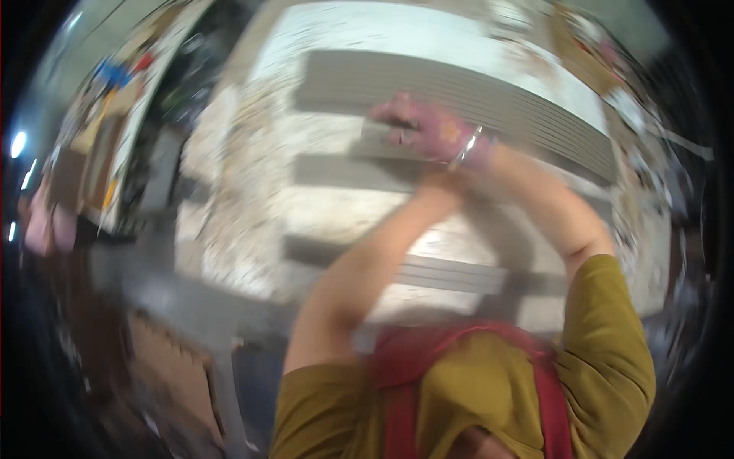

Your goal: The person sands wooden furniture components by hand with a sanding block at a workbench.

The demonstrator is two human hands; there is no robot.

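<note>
My right hand (428,128), in a pink glove with a small flower mark, reaches over long grey ribbed strips. Motion smears its fingers, which point left, so their grip is unclear. A shiny band (468,145) circles the glove's wrist end. Just below the glove, my left forearm (390,233) crosses up to meet the right wrist; the left hand itself is mostly hidden there. Nearest the glove are a wide grooved grey stack (367,73) behind it and a short grey piece (375,143) under its fingers. Another grey strip (336,171) lies slightly nearer me.
The strips lie on a pale, worn, stained worktable (237,252). Closer to my body is another grooved strip (459,277). Cardboard (172,367) stands at lower left. A cluttered shelf (115,145) runs along the left, and assorted items (623,107) line the right edge.
</note>
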